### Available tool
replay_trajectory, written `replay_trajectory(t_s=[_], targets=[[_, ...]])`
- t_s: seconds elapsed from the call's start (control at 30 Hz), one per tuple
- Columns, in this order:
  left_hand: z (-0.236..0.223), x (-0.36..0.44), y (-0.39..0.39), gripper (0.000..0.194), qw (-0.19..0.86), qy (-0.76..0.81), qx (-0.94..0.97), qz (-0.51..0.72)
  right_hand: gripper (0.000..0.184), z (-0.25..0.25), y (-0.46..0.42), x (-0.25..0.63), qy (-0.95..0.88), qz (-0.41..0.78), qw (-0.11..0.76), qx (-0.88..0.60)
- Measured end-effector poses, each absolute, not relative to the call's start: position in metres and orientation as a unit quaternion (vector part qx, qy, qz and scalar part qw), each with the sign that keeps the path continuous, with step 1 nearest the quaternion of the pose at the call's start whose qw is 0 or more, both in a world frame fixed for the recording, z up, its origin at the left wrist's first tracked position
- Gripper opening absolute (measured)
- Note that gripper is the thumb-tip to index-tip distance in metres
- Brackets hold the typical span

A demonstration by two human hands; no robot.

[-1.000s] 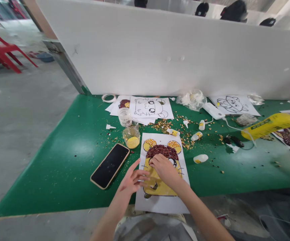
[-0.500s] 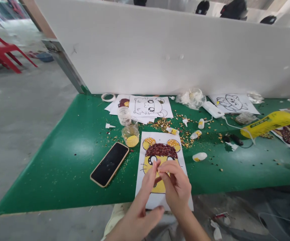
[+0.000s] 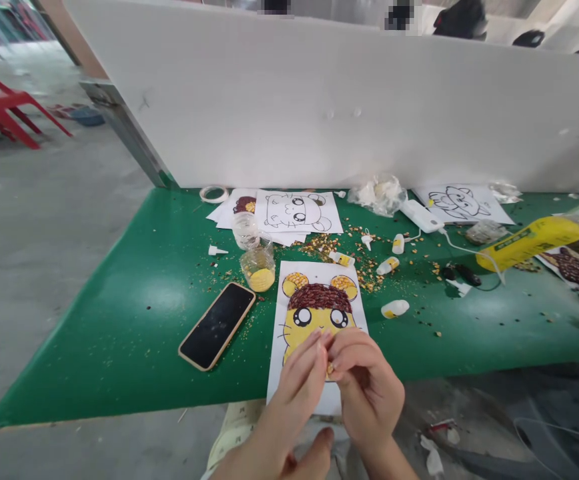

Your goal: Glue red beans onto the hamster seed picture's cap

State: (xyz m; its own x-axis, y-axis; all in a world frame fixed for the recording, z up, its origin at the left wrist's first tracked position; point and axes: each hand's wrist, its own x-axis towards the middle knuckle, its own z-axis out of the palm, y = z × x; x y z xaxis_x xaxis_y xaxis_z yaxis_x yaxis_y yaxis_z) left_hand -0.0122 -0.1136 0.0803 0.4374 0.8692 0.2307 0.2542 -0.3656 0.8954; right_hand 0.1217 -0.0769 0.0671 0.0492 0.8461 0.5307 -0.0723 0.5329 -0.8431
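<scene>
Hamster picture (image 3: 318, 308) on the green table (image 3: 119, 333) looks nearly filled, bean hair, corn ears and yellow face in, lower part hidden behind the left hand (image 3: 294, 393) and right hand (image 3: 367, 387), fingertips pinched together on a small grain (image 3: 330, 367).

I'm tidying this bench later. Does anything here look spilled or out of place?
Yes. Loose grains are scattered over the green table above the mosaic sheet, around the small glue bottles, one of which lies on its side. A detached nozzle cap lies apart by the grain cup.
</scene>
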Motion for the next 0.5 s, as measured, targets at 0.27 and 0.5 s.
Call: replay_trajectory(t_s=[0.27, 0.5], targets=[[0.0865, -0.0124, -0.1152, 0.087, 0.361, 0.375, 0.775, 0.358, 0.016, 0.0696, -0.0832, 0.1191, -0.587, 0.33, 0.663, -0.328], [0.0833, -0.0124, -0.1132, 0.083, 0.345, 0.338, 0.797, 0.362, 0.008, 0.0697, -0.0818, 0.1224, -0.544, 0.371, 0.679, -0.324]])
